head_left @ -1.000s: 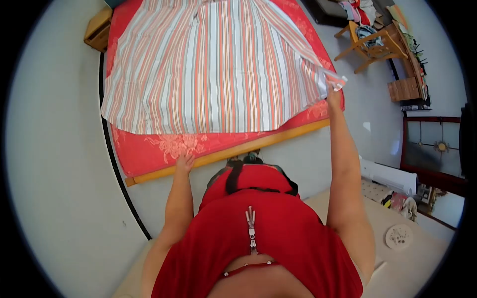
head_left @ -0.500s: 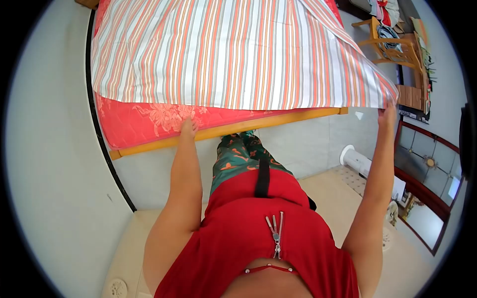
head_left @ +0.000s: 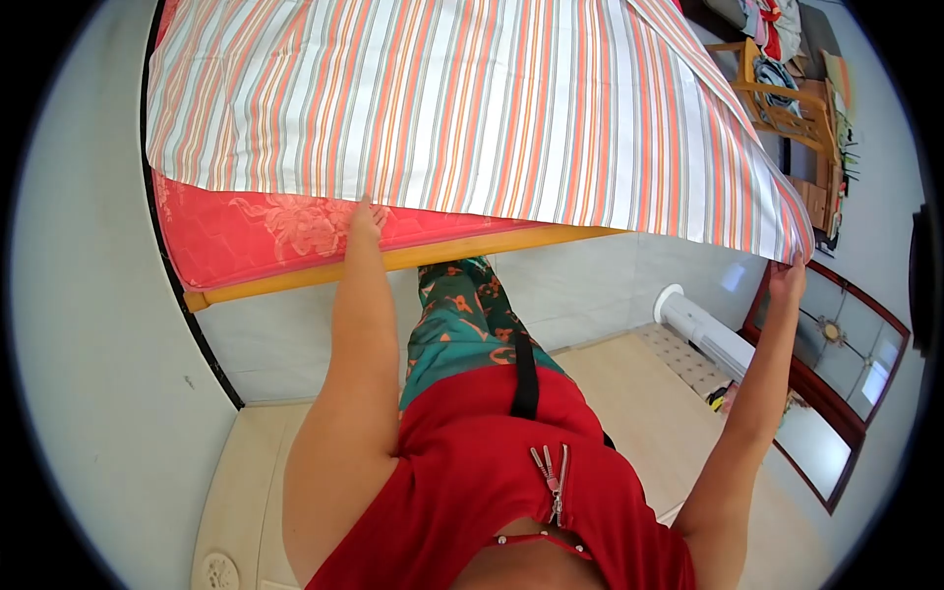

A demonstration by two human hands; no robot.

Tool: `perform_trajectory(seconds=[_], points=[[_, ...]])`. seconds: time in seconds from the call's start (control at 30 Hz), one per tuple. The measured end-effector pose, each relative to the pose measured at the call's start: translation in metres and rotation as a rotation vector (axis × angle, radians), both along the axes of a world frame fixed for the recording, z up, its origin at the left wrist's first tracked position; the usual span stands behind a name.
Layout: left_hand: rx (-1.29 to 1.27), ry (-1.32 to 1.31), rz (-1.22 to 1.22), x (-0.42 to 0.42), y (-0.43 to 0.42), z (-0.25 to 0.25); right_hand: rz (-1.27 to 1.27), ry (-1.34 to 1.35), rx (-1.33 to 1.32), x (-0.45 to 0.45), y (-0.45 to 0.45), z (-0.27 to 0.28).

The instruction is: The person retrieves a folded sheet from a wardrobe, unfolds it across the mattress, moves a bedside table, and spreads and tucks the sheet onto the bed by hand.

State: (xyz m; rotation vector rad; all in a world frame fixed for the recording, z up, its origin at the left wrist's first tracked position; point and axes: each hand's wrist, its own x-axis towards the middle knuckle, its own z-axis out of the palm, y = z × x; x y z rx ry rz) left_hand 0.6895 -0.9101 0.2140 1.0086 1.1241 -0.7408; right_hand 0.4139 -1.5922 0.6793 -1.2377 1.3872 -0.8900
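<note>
Covering the bed: striped sheet (head_left: 452,108) lay ahead of both hands, stripes running away from the person; far end out of view, so its long axis could not be told.
Red mattress (head_left: 295,231): showed beneath the hem at near left, beside the wooden rail (head_left: 531,238).
Right hand (head_left: 787,279): gripped the near right corner, out beyond the rail.
Left hand (head_left: 367,220): met the hem over the mattress; pinching or merely touching, could not tell.

Striped sheet (head_left: 462,108), white, orange and grey, over a red mattress (head_left: 305,236), near right corner outstretched, perhaps taut.
</note>
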Motion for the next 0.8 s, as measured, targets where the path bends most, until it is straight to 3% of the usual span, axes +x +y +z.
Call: perform_trajectory(seconds=[0.1, 0.17, 0.4, 0.6, 0.73, 0.8], points=[[0.036, -0.013, 0.019, 0.004, -0.006, -0.002, -0.044, 0.026, 0.01, -0.003, -0.006, -0.007], [-0.005, 0.014, 0.039, 0.004, 0.002, -0.031, -0.03, 0.066, 0.017, -0.005, -0.009, -0.014], [-0.006, -0.021, -0.042, 0.013, -0.024, -0.004, -0.004, 0.129, 0.084, 0.004, 0.003, -0.062], [0.044, -0.159, 0.274, 0.035, 0.007, 0.001, 0.006, 0.351, 0.171, 0.001, 0.001, -0.081], [0.097, -0.13, 0.097, 0.05, 0.037, 0.036, -0.054, 0.316, 0.162, -0.009, -0.011, -0.08], [0.102, -0.221, -0.132, 0.034, 0.046, 0.063, -0.087, 0.206, 0.151, 0.004, -0.003, -0.076]])
